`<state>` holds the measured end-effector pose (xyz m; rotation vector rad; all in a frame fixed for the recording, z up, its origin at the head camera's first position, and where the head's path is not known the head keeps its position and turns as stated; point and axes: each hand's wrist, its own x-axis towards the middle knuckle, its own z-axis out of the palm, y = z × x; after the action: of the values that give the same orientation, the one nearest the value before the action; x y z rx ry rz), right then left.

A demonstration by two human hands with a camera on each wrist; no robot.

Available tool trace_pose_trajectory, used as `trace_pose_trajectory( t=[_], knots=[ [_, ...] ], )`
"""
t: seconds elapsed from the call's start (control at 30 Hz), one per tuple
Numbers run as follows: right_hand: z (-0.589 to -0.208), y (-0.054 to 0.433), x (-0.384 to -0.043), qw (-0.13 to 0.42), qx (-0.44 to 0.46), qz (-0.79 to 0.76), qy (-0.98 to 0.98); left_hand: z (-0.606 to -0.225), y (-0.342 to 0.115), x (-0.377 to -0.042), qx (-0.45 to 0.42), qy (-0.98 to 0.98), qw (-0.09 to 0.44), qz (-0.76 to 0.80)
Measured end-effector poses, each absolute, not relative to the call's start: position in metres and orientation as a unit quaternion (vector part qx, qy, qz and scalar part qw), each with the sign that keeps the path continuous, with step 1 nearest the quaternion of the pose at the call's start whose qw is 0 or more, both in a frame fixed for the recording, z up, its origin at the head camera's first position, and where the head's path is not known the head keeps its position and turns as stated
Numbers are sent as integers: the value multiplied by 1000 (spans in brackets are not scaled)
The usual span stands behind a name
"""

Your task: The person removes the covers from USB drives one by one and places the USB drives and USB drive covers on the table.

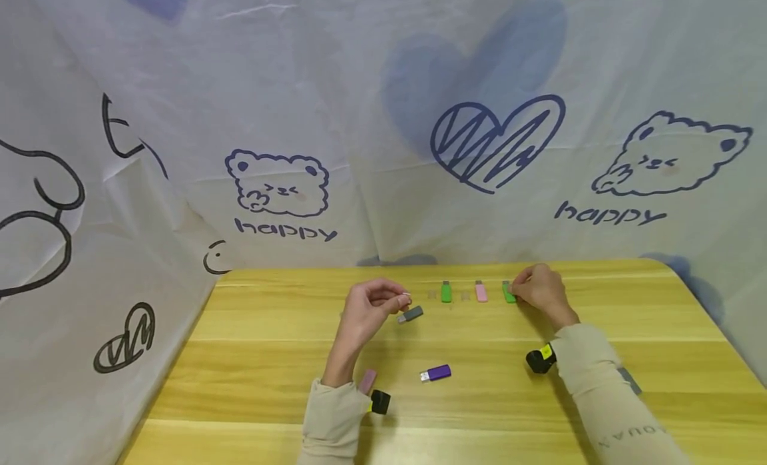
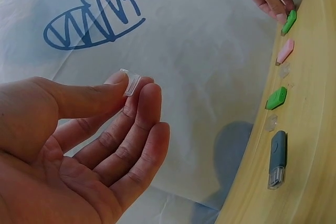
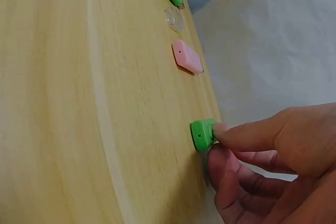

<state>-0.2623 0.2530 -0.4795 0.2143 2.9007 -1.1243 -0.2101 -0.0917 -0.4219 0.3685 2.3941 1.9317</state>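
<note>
My left hand is raised over the table's far part, pinching a small clear plastic cap between thumb and index finger. Just under it lies a grey USB stick with a clear cap over its plug. At the far right of the row, my right hand pinches a green USB stick that lies on the table; its fingertips partly cover it. To the left of that stick are a pink USB stick and another green USB stick, plugs toward the far edge.
Loose clear caps lie between the sticks of the row. Closer to me is a purple USB stick. A pink stick lies beside the left wrist, and a grey object is partly hidden by the right sleeve. A printed cloth hangs behind the table.
</note>
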Motion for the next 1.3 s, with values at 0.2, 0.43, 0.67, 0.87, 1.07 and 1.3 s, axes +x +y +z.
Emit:
trace_pose_trajectory(
  t=[0.2, 0.43, 0.67, 0.87, 1.07, 1.3],
  knots=[
    [-472, 256, -249, 6, 61, -384, 921, -424, -86, -210, 127, 771, 26, 624],
    [-456, 259, -215, -13, 46, -475, 879, -430, -76, -213, 152, 755, 35, 637],
    [-444, 257, -177, -60, 33, -491, 869, -437, -66, -214, 166, 761, 62, 624],
    [-431, 257, -159, -49, 42, -500, 863, -439, -53, -219, 180, 785, 81, 587],
    [-423, 268, -148, -47, 41, -495, 867, -433, -19, -239, 216, 809, 92, 539],
    [-417, 290, -135, -46, 63, -503, 861, -430, 32, -268, 246, 855, 101, 446]
  ],
)
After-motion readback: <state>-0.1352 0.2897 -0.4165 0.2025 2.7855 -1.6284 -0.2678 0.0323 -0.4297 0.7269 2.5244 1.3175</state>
